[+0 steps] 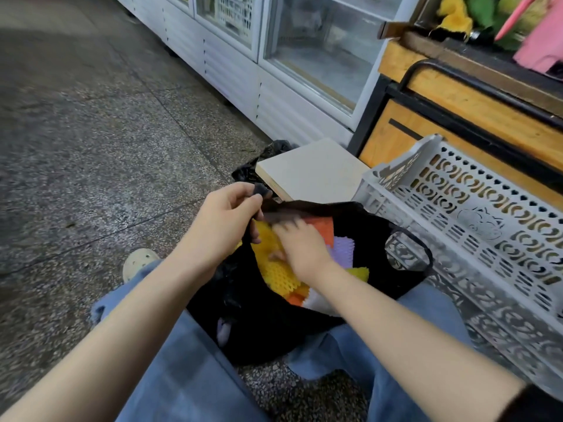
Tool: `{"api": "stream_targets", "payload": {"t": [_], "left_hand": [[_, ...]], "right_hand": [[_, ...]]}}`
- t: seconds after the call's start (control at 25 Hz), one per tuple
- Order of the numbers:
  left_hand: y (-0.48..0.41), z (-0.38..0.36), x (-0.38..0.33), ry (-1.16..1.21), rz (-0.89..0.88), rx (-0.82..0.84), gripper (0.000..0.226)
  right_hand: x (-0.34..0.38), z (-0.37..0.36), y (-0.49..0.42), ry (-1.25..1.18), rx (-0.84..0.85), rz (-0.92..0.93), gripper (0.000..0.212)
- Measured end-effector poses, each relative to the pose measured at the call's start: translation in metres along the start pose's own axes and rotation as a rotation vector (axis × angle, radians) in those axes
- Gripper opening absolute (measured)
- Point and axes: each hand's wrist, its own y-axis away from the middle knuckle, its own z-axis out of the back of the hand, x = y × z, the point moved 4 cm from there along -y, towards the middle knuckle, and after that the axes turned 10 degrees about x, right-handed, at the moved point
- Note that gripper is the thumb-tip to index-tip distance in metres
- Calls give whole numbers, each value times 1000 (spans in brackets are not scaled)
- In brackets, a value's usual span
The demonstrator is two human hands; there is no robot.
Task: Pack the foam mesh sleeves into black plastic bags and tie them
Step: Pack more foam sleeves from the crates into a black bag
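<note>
Your jeans (pixel 189 376) flank a black bag (pixel 259 330) holding yellow, orange and purple foam mesh sleeves (pixel 274 269). Your left hand (pixel 225 220) pinches the bag's rim. Your right hand (pixel 301 245), blurred, rests on the sleeves, grip indiscernible. Beyond lie a pale board (pixel 313 175) and, rightward, a grey crate (pixel 487 208).

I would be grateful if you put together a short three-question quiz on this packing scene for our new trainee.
1. True or false: the black bag is already tied shut.
2. Which hand pinches the bag's rim: A left, B right?
3. Fill in: the right hand rests on foam sleeves inside the ____.
Key: 1 false; 2 A, the left hand; 3 bag.
</note>
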Motion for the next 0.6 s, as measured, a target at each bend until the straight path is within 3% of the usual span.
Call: {"api": "stream_targets", "payload": {"t": [0.12, 0.32, 0.48, 0.6], "left_hand": [[2, -1, 2, -66, -19, 11, 28], [-2, 9, 12, -214, -11, -19, 26], [-7, 3, 10, -273, 4, -29, 24], [-9, -11, 2, -412, -2, -48, 16]], "right_hand": [[20, -29, -8, 27, 182, 81, 58], [3, -8, 9, -170, 28, 122, 66], [-6, 8, 33, -6, 7, 144, 79], [-10, 24, 54, -30, -52, 189, 81]]}}
